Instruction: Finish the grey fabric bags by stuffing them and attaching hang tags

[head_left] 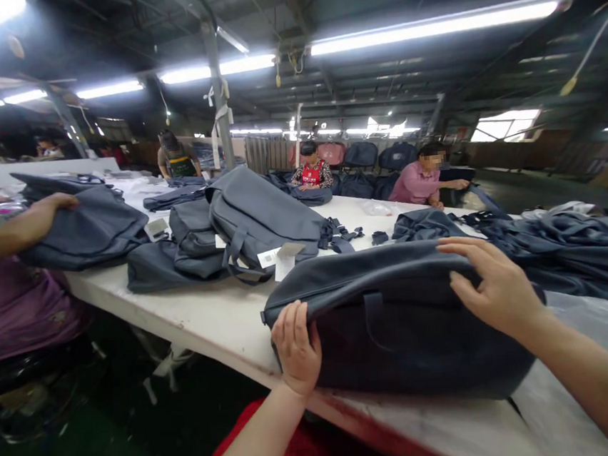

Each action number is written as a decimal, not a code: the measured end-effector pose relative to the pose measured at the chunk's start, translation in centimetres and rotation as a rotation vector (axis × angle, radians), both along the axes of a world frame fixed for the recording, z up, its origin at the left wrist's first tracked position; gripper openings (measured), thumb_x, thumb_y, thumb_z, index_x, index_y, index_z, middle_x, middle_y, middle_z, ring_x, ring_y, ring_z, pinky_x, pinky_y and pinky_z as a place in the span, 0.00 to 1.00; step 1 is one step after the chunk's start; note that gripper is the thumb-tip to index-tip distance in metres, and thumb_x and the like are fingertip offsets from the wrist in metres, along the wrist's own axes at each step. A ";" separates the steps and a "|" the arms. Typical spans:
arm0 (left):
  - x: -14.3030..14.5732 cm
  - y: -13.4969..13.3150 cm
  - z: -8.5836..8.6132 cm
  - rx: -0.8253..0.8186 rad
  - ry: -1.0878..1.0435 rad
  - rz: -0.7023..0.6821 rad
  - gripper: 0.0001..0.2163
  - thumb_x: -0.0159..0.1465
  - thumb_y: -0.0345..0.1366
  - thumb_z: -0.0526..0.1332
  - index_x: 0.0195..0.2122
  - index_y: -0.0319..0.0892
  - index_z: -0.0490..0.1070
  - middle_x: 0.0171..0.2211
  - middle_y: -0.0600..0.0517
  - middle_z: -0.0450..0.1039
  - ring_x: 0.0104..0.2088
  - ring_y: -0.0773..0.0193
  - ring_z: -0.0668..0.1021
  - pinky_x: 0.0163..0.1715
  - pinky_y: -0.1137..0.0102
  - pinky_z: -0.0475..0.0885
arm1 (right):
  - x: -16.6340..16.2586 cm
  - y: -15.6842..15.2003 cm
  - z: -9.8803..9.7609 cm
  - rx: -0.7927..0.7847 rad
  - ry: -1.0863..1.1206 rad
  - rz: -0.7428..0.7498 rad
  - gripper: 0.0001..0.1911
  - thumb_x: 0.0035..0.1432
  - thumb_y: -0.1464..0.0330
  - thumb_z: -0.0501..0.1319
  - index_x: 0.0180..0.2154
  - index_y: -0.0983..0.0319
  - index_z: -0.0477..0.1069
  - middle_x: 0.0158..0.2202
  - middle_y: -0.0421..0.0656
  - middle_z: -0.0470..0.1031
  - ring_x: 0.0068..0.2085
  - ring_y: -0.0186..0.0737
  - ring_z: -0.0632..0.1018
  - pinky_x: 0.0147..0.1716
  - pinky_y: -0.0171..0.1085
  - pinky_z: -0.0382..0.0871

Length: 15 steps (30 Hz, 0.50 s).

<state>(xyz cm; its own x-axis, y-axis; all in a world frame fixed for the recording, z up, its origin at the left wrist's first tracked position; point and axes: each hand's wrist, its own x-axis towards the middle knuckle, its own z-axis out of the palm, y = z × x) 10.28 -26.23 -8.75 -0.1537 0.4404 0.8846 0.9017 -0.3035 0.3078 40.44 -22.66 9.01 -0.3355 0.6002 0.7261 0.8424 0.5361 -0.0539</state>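
A dark grey-blue bag lies at the near edge of the long white table. My left hand grips its left end, fingers curled over the fabric. My right hand rests on its upper right edge, fingers bent and pressing on the top seam. A short strap loop shows on the bag's front face between my hands.
Several more grey bags with paper tags are piled at mid-table, and loose grey fabric is heaped at right. A co-worker's arm holds a bag at left. Other people sit at the far end.
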 end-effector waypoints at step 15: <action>-4.7 -3.4 3.5 -0.126 -0.100 -0.403 0.14 0.67 0.28 0.52 0.51 0.41 0.69 0.50 0.45 0.72 0.52 0.57 0.73 0.53 0.58 0.69 | -10.8 -2.0 -3.7 -0.282 -0.484 0.192 0.08 0.59 0.66 0.64 0.41 0.61 0.72 0.39 0.45 0.76 0.42 0.44 0.74 0.46 0.43 0.62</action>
<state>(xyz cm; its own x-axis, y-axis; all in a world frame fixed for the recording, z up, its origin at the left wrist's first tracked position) 5.60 -29.64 -5.25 -0.0298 0.5860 0.8098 0.6827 -0.5798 0.4447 29.66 -24.63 5.28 -0.7106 0.6437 0.2842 0.6961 0.7021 0.1500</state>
